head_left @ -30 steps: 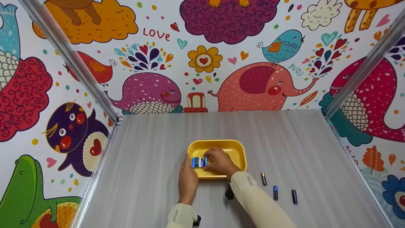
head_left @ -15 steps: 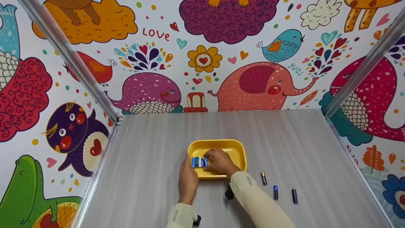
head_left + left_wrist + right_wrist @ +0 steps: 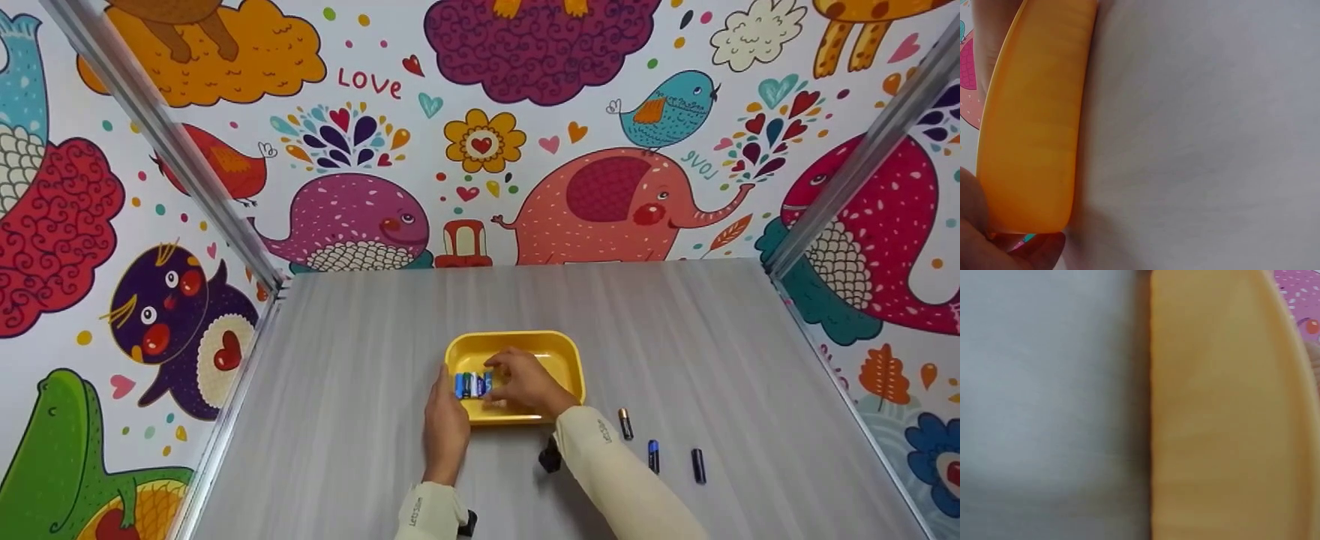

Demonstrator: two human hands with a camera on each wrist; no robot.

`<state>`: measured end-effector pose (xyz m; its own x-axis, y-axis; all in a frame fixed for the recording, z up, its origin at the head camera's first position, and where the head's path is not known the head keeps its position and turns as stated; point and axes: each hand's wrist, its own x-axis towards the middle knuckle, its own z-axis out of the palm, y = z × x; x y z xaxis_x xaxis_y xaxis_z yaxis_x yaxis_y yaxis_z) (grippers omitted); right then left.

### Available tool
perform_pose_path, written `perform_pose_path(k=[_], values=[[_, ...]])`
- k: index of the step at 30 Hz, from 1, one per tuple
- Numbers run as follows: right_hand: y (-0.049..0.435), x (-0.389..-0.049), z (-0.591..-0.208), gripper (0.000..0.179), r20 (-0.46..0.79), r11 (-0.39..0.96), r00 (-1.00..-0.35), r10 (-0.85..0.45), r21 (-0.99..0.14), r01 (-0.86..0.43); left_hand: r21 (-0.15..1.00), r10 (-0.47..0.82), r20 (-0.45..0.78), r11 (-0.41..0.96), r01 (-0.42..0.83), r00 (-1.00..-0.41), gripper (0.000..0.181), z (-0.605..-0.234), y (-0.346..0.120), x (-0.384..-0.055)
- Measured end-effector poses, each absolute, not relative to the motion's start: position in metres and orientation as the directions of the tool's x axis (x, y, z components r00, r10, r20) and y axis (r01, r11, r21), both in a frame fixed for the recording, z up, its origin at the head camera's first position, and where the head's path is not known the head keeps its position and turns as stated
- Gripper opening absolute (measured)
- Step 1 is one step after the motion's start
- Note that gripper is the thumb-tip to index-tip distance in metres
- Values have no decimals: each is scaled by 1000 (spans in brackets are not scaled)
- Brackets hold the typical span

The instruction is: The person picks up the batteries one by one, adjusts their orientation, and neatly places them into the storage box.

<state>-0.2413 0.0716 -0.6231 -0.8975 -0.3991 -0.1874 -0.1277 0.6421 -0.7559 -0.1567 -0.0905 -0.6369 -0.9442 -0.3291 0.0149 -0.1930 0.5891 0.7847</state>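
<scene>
The left hand point(image 3: 446, 421) gripped the tray point(image 3: 560, 367); the right hand point(image 3: 529, 384) (grip indeterminable) spanned the end battery point(image 3: 487, 381), aligned fore-aft.

Yellow tray point(image 3: 559, 367), open upward, against left hand point(image 3: 445, 424); batteries point(image 3: 472, 385) in a row inside, endmost between fingertips of right hand point(image 3: 523, 381).

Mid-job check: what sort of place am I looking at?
Probably a small purpose-built work booth: a metal post stands at each back corner, cartoon-animal walls close in the back and sides, and a grey wood-grain tabletop spans between them.
</scene>
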Motion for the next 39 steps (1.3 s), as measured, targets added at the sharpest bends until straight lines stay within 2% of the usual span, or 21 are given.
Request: perform_pose_path(k=[4,11,18,29,33,39], values=[[83,-240,-610,55,-211,634,-896,-391,-768,-96,793,-336,-21,568,-220,-942,58,-637,-90,-156],[111,-240,-571,59,-82,606,-886,-456,-758,-242,800,-346,2,563,-206,-938,57,-639,-91,-156],[148,-235,-548,54,-4,623,-910,-416,-730,-282,822,-346,-23,527,-215,-938,58,-639,-91,-155],[213,-222,-557,51,166,641,-915,-367,-668,-378,832,-338,16,526,-175,-941,59,-638,-92,-153],[233,-216,-565,50,163,660,-928,-335,-663,-354,835,-336,0,518,-184,-942,59,-637,-92,-153],[257,-211,-577,51,88,711,-946,-312,-639,-294,829,-336,3,527,-186,-942,59,-636,-91,-155]])
